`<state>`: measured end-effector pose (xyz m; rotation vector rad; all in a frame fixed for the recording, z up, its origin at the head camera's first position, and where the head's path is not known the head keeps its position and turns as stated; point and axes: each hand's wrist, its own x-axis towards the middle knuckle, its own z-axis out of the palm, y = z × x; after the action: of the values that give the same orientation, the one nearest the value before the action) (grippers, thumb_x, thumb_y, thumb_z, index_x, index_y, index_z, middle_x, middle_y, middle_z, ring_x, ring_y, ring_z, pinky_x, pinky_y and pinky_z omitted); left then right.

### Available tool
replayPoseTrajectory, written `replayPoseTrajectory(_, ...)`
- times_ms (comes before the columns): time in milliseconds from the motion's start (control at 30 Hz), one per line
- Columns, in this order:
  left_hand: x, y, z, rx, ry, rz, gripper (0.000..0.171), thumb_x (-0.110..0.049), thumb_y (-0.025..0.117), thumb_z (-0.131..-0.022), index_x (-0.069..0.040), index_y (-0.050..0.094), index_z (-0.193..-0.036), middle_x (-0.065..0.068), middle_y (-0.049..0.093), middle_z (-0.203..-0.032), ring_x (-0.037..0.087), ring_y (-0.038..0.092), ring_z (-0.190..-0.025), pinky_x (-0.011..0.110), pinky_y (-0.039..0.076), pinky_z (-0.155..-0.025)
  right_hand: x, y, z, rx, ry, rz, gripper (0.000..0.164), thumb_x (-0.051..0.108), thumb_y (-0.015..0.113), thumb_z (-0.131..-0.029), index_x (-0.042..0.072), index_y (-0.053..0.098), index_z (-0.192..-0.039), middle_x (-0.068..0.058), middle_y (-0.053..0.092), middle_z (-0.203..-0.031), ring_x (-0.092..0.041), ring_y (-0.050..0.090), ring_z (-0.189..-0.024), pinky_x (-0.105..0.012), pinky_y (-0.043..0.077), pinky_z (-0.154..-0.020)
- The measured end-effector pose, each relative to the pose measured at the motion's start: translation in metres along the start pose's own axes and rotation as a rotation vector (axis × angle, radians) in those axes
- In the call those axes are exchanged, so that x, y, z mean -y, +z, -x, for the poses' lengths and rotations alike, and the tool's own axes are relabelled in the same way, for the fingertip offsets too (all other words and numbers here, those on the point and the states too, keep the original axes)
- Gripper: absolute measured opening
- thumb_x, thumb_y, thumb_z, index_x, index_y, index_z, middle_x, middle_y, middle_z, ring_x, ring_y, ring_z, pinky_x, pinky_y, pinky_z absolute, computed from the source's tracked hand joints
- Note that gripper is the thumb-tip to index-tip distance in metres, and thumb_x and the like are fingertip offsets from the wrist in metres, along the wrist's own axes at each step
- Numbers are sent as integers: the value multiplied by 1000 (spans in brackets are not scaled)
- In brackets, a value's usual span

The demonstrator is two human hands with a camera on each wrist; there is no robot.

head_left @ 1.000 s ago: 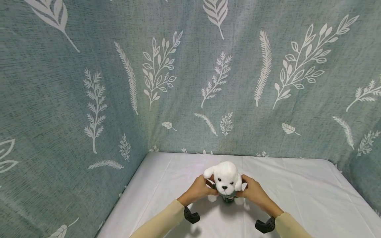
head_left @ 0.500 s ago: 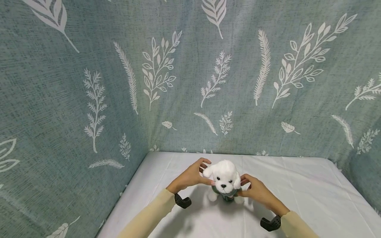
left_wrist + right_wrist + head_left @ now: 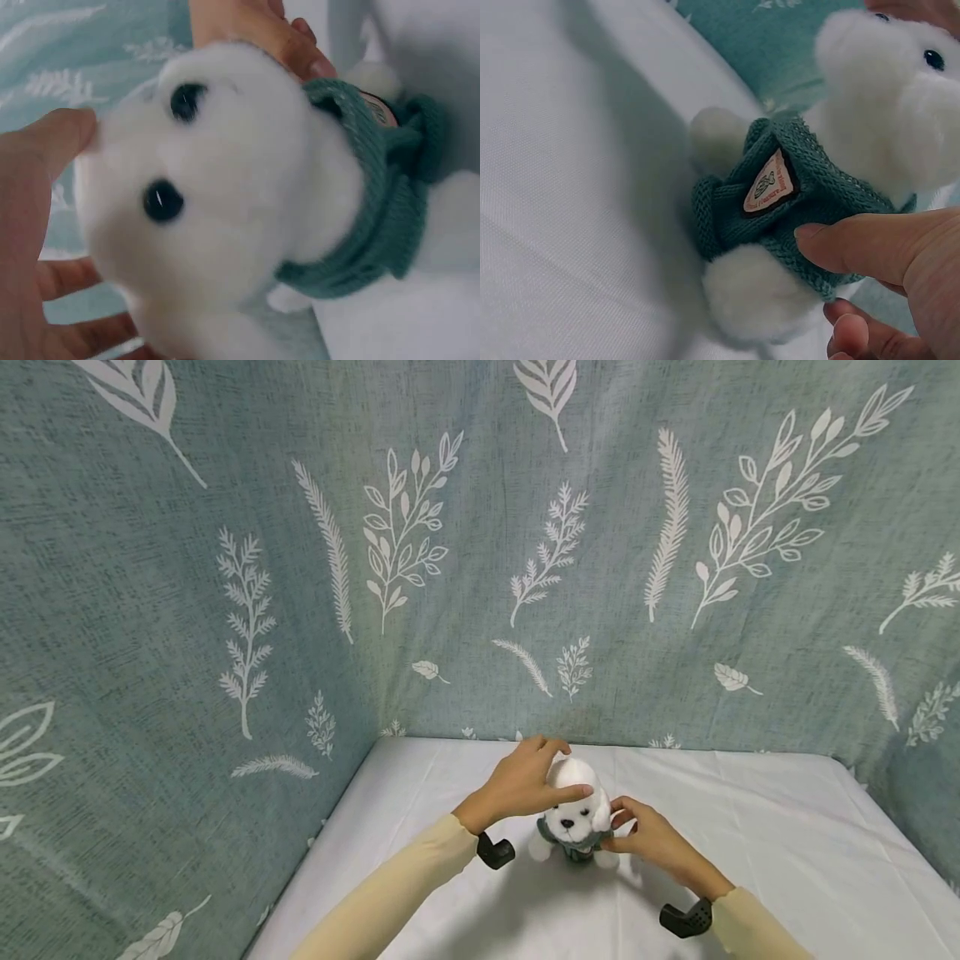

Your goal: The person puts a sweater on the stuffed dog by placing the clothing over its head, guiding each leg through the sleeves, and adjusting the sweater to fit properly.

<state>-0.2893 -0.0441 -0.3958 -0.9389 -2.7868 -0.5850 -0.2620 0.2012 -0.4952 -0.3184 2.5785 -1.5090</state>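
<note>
A white plush dog (image 3: 573, 821) in a green knitted sweater (image 3: 739, 206) stands upright on the white cloth, facing me. My left hand (image 3: 521, 781) rests across the top of its head, thumb straight over the forehead and fingers spread. In the left wrist view the thumb and fingers of this hand touch the crown of the head. My right hand (image 3: 652, 843) holds the dog's body at its side. Its thumb (image 3: 847, 247) presses on the sweater and its fingers curl behind. A pink triangular patch (image 3: 769, 186) shows on the sweater.
A table or bed surface covered with white cloth (image 3: 750, 827) lies around the dog. Blue-green curtains (image 3: 465, 568) with white leaf prints stand behind and at the sides. Black camera mounts (image 3: 497, 852) sit at both wrists, below beige sleeves.
My left hand came off the dog's left-in-view side, moved outward, then went up and right onto its head. My right hand stays at the other side; the dog stays in place.
</note>
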Motion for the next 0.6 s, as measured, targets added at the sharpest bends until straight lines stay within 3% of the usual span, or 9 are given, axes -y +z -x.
replayPoseTrajectory(333,-24,19,-13,97,-70,-217,80,-82,61,-83,-22,58,-136,5,60,-110,22,59,-94,37,52,-66,2,1,3,4,14,-8,46,18,88,-82,10,63,-119,-9,60,-105,-26,53,-85,-38,45,-68)
replayPoseTrajectory(467,-27,23,-14,92,-71,-231,77,-78,66,-82,-22,57,-134,6,60,-108,23,60,-92,37,52,-65,0,1,2,6,13,-12,44,18,87,-83,11,63,-118,-10,60,-105,-26,53,-85,-38,45,-68)
replayPoseTrajectory(600,-26,23,-14,90,-61,-164,66,-67,73,-84,-22,58,-130,5,59,-105,20,56,-89,32,48,-61,1,0,3,17,11,-19,44,20,87,-83,8,62,-118,-10,61,-104,-25,53,-84,-38,46,-69)
